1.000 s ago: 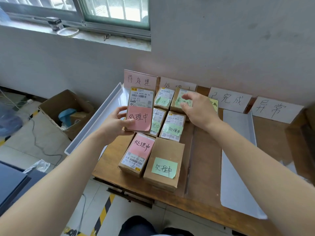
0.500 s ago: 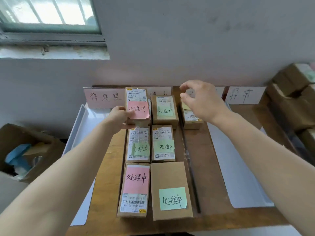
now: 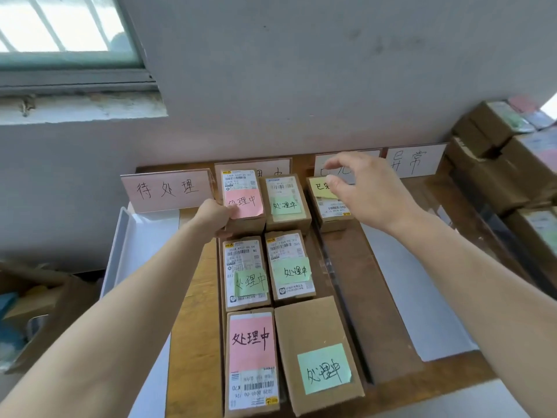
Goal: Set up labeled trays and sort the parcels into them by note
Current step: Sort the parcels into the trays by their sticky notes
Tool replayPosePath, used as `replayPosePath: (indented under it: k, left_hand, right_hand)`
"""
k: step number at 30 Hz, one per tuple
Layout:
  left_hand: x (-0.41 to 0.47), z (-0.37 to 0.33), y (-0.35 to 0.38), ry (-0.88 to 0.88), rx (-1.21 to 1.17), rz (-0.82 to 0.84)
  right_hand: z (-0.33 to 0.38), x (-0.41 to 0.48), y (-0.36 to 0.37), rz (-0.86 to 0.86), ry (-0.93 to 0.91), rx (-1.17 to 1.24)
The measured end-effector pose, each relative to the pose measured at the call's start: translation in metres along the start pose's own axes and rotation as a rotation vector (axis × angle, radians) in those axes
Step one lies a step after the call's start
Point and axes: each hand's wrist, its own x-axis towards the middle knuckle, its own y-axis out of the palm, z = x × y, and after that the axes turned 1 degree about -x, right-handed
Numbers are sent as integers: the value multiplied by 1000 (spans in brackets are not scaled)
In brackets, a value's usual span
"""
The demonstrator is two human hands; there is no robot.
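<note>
My left thumb [image 3: 232, 210] lies on the near-left corner of the pink note [image 3: 244, 204]. The other fingers of that left hand [image 3: 211, 220] are hidden beyond the box's left side, so I read this as a clamp on the pink-note parcel [image 3: 241, 179]. It sits at the far-left corner of the block of parcels, close to the far edge of the tabletop [image 3: 193, 327], in front of a partly hidden label card [image 3: 256, 165].

My right fingers [image 3: 334, 162] are loosely curved and hold nothing. The right hand [image 3: 361, 191] hovers over the yellow-note parcel [image 3: 331, 212], which stands apart to the right of the block near the far edge. I cannot tell whether the thumb brushes its yellow note [image 3: 320, 188].

My guess is that these small cardboard boxes are light and stiff, easy for one hand. The printed shipping labels look slick, and the sticky notes are held by one strip only, so a finger dragged across them could peel or crease them. I would take each box by its two long cardboard sides, clear of the note, and lift straight up, because neighbouring boxes touch or nearly touch.

Farther out, a white tray [image 3: 120, 251] runs along the left edge and a second white tray [image 3: 422, 297] lies toward the right edge. More stacked boxes [image 3: 497, 164] wait past the right corner.
</note>
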Motion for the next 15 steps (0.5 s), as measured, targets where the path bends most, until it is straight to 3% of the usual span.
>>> replayPosePath:
  k: [8, 15]
  left_hand:
    - [-24, -12, -5, 207, 484, -297]
    - [-109, -71, 37, 702, 587, -394]
  right_hand:
    - [4, -8, -8, -45, -83, -80]
    - [-13, -35, -44, -166, -159, -230]
